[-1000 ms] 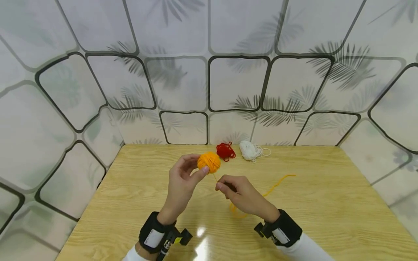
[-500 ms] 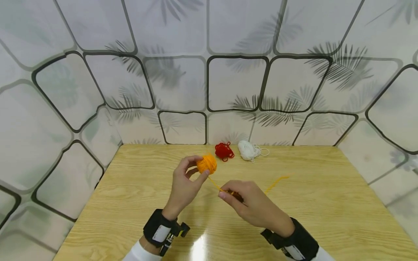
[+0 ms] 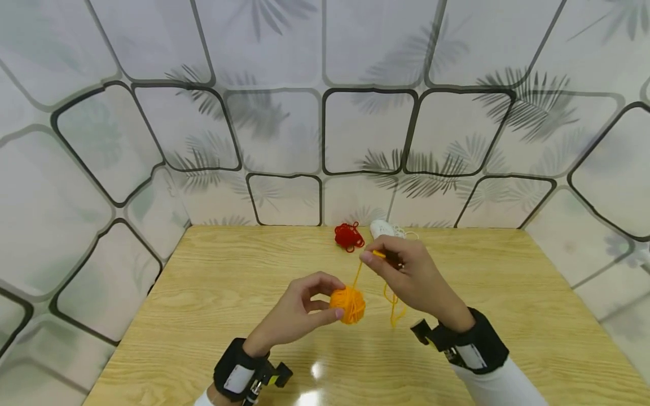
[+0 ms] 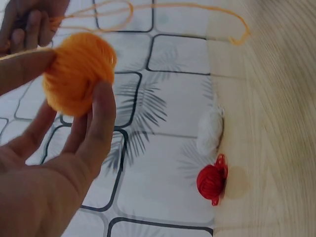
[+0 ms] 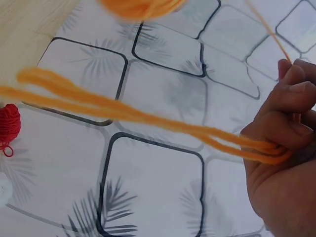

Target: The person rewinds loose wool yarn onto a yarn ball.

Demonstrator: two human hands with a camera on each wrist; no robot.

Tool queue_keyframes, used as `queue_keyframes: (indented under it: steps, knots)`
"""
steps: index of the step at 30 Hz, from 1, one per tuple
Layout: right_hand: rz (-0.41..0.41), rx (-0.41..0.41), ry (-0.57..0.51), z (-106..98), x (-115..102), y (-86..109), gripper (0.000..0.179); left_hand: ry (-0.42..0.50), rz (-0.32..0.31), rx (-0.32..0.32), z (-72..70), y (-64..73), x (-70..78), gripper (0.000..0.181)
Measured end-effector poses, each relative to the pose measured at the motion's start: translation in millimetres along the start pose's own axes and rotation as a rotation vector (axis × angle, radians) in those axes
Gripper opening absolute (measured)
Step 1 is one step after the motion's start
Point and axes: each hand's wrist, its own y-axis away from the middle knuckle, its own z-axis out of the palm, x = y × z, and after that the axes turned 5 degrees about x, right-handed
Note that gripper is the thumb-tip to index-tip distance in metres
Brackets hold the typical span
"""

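Observation:
My left hand (image 3: 299, 310) holds a ball of orange yarn (image 3: 347, 305) between thumb and fingertips, raised over the table. A taut orange strand (image 3: 358, 273) runs up from the ball to my right hand (image 3: 413, 273), which pinches it between thumb and forefinger. In the right wrist view, the other fingers of that hand curl round more of the yarn, and loose loops (image 5: 148, 117) hang out of the fist. The left wrist view shows the wound ball (image 4: 79, 74) close up, with the thumb on one side and fingers on the other.
At the back of the wooden table (image 3: 228, 265) lie a small red yarn ball (image 3: 348, 236) and a white yarn ball (image 3: 382, 228), the latter partly hidden behind my right hand. A patterned backdrop (image 3: 284, 135) stands along the table's back edge.
The orange ball has moved right and nearer to me with my left hand. My right hand dropped slightly, then rose up and away, drawing the strand above the ball; its loose tail now hangs below.

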Motion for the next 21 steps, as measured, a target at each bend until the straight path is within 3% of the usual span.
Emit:
queue_keyframes:
  steps: [7, 12, 17, 21]
  knots:
    - [0.118, 0.032, -0.099, 5.7, 22.6, -7.3, 0.014, 0.209, 0.066, -0.157, 2.6, 8.2, 15.9, 0.031]
    - [0.198, 0.018, -0.173, 17.8, 37.4, -0.4, 0.013, 0.388, 0.168, -0.175, 3.9, 7.1, 27.5, 0.033]
    - [0.254, -0.044, -0.218, 32.6, 42.9, 14.4, 0.017, 0.491, 0.273, -0.038, 0.4, 0.5, 38.0, 0.029]
    - [0.267, -0.095, -0.223, 41.9, 38.5, 25.9, 0.019, 0.548, 0.289, 0.195, -4.0, -6.9, 45.1, 0.029]
